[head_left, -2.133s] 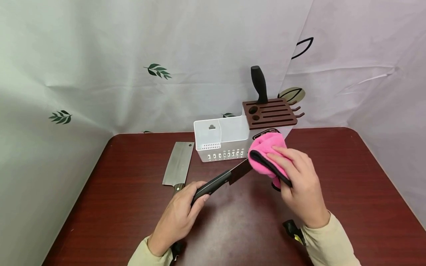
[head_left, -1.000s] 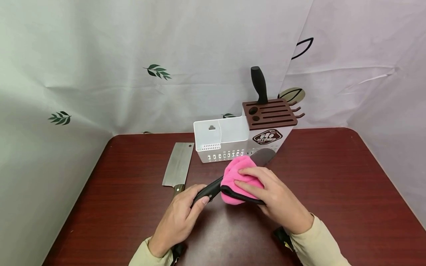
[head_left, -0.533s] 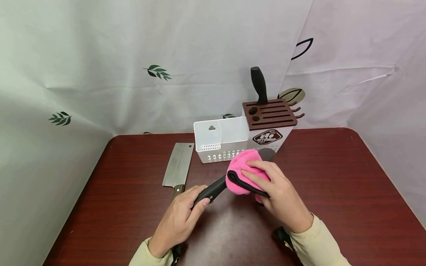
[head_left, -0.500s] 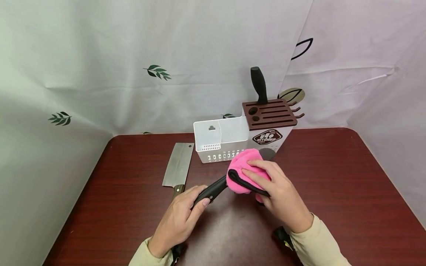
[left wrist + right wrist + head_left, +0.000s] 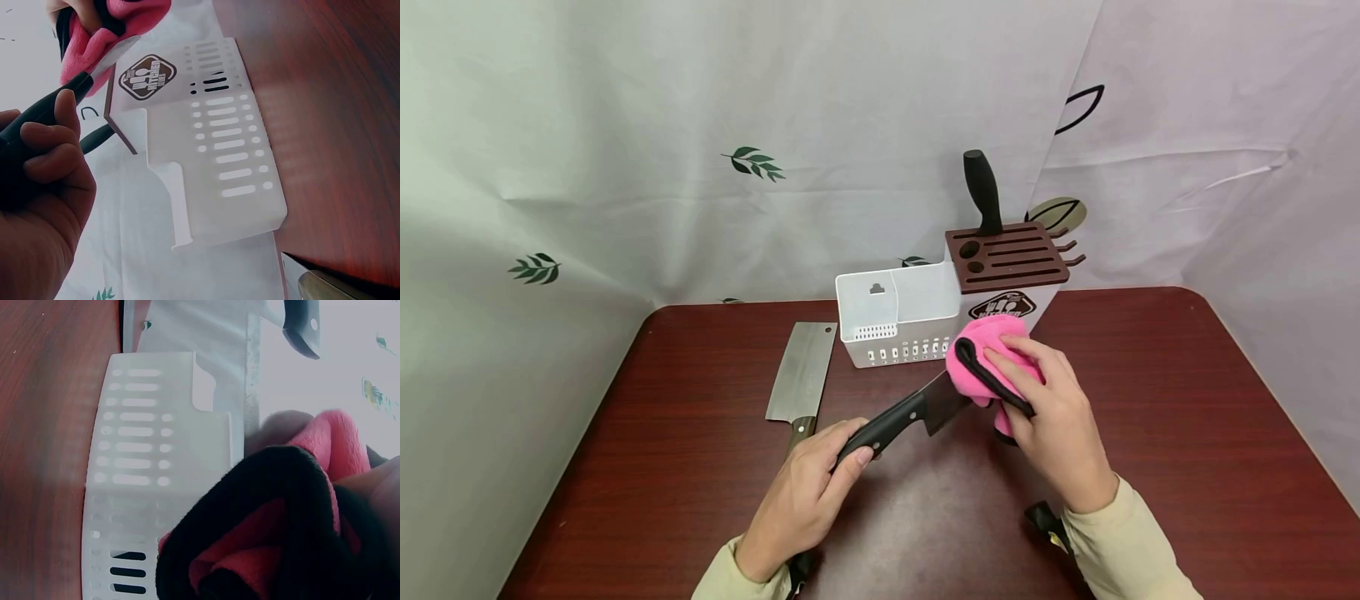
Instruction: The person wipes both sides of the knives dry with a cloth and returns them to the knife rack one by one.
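A cleaver (image 5: 802, 371) is laid on the table (image 5: 662, 400); in the left hand (image 5: 803, 493) a raised knife (image 5: 907, 415) is gripped by the handle (image 5: 887, 428): stiff, likely sharp, best held there. Towards the tip, apparently, it is covered by soft cloth (image 5: 987, 346) bunched in the right hand (image 5: 1063, 423).

The knife holder (image 5: 928, 296) was moulded in smooth plastic. Left of it, the cleaver (image 5: 801, 375) was bladed in matt metal; in front, the towel (image 5: 981, 354) was made of fluffy cloth. Beneath, the tabletop (image 5: 685, 475) was finished in glossy wood grain.
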A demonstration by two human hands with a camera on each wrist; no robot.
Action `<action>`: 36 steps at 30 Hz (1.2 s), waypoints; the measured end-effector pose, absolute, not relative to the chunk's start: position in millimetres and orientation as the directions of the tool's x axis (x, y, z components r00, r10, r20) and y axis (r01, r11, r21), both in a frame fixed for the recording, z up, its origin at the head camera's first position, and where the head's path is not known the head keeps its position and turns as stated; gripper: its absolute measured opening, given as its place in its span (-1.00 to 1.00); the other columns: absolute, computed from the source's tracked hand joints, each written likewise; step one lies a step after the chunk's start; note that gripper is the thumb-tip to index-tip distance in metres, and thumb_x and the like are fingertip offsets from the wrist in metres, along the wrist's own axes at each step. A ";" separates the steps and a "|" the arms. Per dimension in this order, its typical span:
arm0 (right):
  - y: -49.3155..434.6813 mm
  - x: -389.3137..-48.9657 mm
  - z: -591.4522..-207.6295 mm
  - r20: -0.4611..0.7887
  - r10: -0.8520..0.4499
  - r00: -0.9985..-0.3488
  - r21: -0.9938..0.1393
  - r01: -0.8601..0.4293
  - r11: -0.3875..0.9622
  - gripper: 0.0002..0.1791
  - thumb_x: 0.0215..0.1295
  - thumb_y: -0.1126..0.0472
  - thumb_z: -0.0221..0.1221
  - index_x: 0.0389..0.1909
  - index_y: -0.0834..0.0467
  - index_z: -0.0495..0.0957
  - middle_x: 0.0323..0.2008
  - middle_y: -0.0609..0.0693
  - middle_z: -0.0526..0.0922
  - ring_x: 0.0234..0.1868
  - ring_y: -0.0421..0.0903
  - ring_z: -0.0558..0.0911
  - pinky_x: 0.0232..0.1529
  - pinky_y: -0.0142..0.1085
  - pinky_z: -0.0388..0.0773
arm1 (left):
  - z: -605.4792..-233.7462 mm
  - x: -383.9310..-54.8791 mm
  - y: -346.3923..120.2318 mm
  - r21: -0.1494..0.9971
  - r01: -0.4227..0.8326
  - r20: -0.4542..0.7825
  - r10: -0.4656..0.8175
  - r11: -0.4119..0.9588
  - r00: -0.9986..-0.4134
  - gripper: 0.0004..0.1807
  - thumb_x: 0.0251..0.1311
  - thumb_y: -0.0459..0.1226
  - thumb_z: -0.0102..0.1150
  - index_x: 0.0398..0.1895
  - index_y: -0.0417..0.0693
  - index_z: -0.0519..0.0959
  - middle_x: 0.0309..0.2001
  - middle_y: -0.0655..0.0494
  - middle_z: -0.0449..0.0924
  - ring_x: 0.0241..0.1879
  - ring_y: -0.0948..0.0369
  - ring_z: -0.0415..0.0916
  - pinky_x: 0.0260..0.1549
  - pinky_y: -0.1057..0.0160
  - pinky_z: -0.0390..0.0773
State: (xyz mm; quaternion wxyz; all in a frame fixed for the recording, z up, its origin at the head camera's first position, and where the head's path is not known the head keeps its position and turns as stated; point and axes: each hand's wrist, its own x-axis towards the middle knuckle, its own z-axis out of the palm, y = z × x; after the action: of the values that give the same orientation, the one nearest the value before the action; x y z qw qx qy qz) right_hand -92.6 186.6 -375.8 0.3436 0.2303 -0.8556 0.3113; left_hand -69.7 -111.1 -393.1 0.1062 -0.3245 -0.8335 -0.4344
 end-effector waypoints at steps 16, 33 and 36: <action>189.4 -90.8 -375.5 0.702 -0.044 -0.711 -0.439 -0.480 0.759 -0.39 -0.07 0.61 0.38 0.10 0.23 0.67 0.11 0.24 0.56 0.12 0.21 0.50 0.25 -0.36 0.31 | -391.4 -70.5 -108.4 0.691 0.630 0.490 0.412 0.354 -0.768 -0.78 0.41 -0.41 0.08 -0.01 0.04 0.58 -0.28 0.25 0.55 -0.32 0.33 0.45 -0.26 0.43 0.43; 186.8 -86.1 -372.5 0.655 -0.217 -0.724 -0.383 -0.566 0.730 -0.34 -0.16 0.57 0.38 0.09 0.14 0.68 0.06 0.14 0.58 0.00 0.09 0.53 0.02 -0.23 0.41 | -391.1 -69.9 -109.4 0.703 0.606 0.491 0.364 0.372 -0.792 -0.79 0.42 -0.42 0.07 -0.04 0.05 0.59 -0.29 0.25 0.57 -0.35 0.33 0.45 -0.28 0.43 0.43; 186.6 -84.2 -371.5 0.616 -0.277 -0.738 -0.379 -0.585 0.717 -0.37 -0.10 0.52 0.32 0.10 0.13 0.67 0.09 0.11 0.56 0.04 0.06 0.51 0.10 -0.32 0.36 | -391.2 -70.4 -109.9 0.699 0.607 0.491 0.363 0.377 -0.792 -0.79 0.42 -0.42 0.07 -0.03 0.04 0.59 -0.28 0.26 0.57 -0.34 0.33 0.46 -0.28 0.43 0.43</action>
State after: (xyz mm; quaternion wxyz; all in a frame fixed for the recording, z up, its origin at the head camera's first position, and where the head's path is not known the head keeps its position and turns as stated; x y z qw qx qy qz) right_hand -84.2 186.6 -371.5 0.2684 0.2430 -0.8867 0.2875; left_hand -70.4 -109.9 -391.2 0.1288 -0.2960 -0.8197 -0.4732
